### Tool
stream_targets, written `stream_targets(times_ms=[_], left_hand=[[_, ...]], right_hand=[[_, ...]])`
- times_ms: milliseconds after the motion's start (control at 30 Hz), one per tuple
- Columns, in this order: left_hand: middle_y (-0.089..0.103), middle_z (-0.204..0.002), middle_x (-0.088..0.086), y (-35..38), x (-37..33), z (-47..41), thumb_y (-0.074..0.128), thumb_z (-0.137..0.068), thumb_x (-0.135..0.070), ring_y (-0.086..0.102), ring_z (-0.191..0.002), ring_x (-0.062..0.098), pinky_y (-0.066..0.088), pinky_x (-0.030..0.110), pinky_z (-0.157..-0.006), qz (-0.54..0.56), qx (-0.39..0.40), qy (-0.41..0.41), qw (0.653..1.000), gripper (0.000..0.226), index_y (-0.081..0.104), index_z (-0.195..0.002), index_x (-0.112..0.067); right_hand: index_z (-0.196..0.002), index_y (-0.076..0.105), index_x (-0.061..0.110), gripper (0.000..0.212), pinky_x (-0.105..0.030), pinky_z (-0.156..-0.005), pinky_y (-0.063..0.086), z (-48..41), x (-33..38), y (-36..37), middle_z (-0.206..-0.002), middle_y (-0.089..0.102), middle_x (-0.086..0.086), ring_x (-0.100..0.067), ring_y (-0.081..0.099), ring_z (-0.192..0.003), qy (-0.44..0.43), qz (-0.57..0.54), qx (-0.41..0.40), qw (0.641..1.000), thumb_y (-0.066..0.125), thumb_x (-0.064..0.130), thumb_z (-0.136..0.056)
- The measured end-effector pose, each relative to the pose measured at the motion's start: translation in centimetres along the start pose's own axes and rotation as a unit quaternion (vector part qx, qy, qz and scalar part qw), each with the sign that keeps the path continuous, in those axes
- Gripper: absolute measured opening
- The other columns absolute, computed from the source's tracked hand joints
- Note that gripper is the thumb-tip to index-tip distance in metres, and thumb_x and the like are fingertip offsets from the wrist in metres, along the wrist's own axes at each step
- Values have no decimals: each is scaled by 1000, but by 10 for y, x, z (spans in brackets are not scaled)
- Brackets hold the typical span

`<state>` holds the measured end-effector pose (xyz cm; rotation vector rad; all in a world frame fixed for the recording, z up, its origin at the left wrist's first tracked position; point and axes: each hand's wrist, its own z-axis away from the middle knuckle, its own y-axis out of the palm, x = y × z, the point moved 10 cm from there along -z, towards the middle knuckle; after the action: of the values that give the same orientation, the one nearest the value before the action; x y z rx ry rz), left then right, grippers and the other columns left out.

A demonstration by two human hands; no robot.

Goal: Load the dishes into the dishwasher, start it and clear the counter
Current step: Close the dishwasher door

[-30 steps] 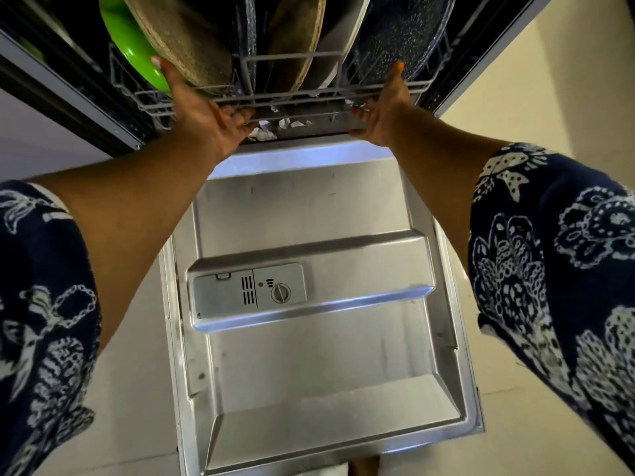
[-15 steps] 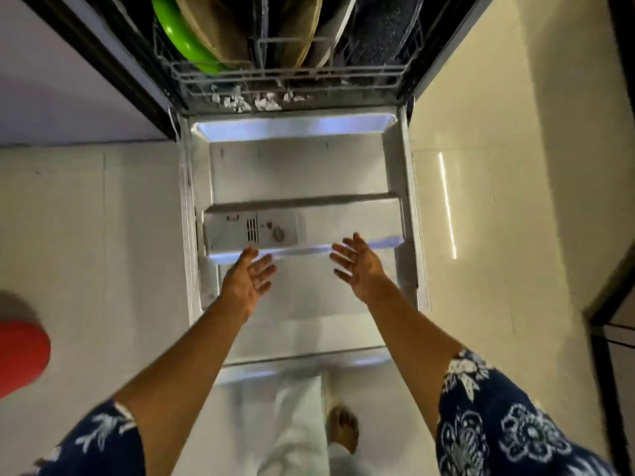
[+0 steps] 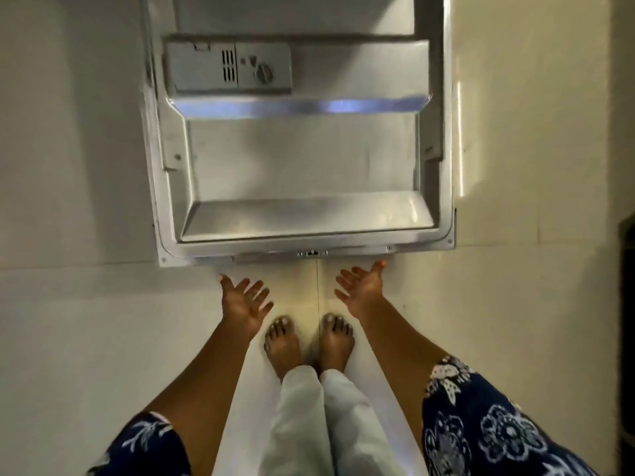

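Note:
The dishwasher door (image 3: 302, 166) lies folded down flat, its steel inner side facing up. The detergent compartment (image 3: 228, 67) with its round knob sits near the top of the view. My left hand (image 3: 244, 298) hovers palm up with spread fingers just below the door's front edge. My right hand (image 3: 362, 286) is in the same pose, its thumb nearly at the door's edge. Both hands hold nothing. The rack and the dishes are out of view.
Pale glossy floor tiles (image 3: 68, 321) spread on both sides of the door. My bare feet (image 3: 309, 341) stand close together right in front of the door's front edge. A dark object (image 3: 627, 321) stands at the far right edge.
Both hands left the rack's front rim, drew back over the door and now sit below its front edge. The view tilted down, so the rack and dishes have dropped out of sight.

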<state>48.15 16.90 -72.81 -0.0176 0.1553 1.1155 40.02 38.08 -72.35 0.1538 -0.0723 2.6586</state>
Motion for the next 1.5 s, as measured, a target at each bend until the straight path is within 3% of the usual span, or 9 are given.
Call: stream_targets(times_ms=[200, 433, 733, 1033, 1133, 1200, 1267, 1300, 1500], left_hand=[[38, -147, 17, 36, -18, -30, 32, -84, -76, 36, -135, 36, 22, 54, -114, 230, 81, 54, 968, 88, 30, -147, -15], [52, -133, 14, 43, -42, 107, 45, -81, -73, 54, -115, 30, 42, 47, -95, 227, 27, 71, 971, 82, 45, -136, -12], [60, -121, 10, 152, -183, 386, 51, -97, -23, 62, -99, 20, 49, 31, -80, 29, 106, 235, 966, 26, 53, -121, -14], [47, -141, 4, 312, -326, 536, 55, -94, -10, 45, -128, 20, 34, 30, -102, -240, 171, 485, 823, 52, 35, -142, -14], [31, -153, 10, 354, -353, 545, 56, -95, -15, 32, -139, 25, 28, 38, -113, -332, 142, 515, 778, 69, 15, -150, -11], [22, -157, 8, 371, -372, 551, 57, -94, -20, 25, -143, 24, 25, 36, -114, -395, 76, 541, 739, 79, 4, -152, -13], [34, -151, 9, 379, -395, 565, 61, -91, -21, 36, -137, 27, 34, 37, -107, -458, -30, 609, 647, 81, 8, -152, -15], [40, -147, 12, 380, -406, 574, 64, -88, -22, 41, -132, 30, 38, 40, -104, -480, -85, 644, 589, 83, 10, -152, -19], [4, -158, 15, 427, -501, 600, 61, -68, -70, 1, -146, 33, -4, 49, -116, -559, -232, 729, 319, 116, -4, -152, -24]], right_hand=[[-141, 40, 24, 79, -57, -107, 33, -26, 22, 40, -143, 43, -13, -37, 45, -126, -63, -240, 87, 965, 25, 77, -84], [-143, 36, 16, 90, -50, -100, 38, 117, 37, 36, -141, 44, -15, -33, 46, -124, -72, -224, 74, 969, 30, 80, -80], [-136, 46, 12, 41, -39, -96, 41, 403, 168, 113, -133, 53, -15, -29, 54, -117, -178, -112, 143, 967, 42, 30, -99], [-133, 41, 18, 32, -32, -106, 35, 570, 309, 246, -115, 52, 2, -12, 51, -103, -391, 54, 272, 878, 40, 23, -101], [-143, 33, 10, 46, -27, -106, 31, 597, 349, 276, -132, 47, -2, -18, 45, -123, -532, 286, 203, 770, 44, 20, -100], [-140, 39, 5, 49, -34, -98, 40, 617, 390, 285, -137, 49, -13, -30, 48, -124, -671, 432, 29, 602, 54, 16, -94], [-139, 41, 9, 65, -43, -98, 45, 639, 413, 305, -142, 45, -13, -32, 45, -128, -770, 504, -91, 379, 69, 16, -81], [-142, 37, 12, 78, -47, -103, 40, 642, 421, 319, -147, 38, -12, -30, 36, -135, -785, 521, -100, 319, 74, 20, -74], [-151, 2, 10, 134, -55, -115, 4, 650, 483, 421, -157, -10, -13, -31, -2, -146, -727, 663, -128, 125, 73, 69, -54]])
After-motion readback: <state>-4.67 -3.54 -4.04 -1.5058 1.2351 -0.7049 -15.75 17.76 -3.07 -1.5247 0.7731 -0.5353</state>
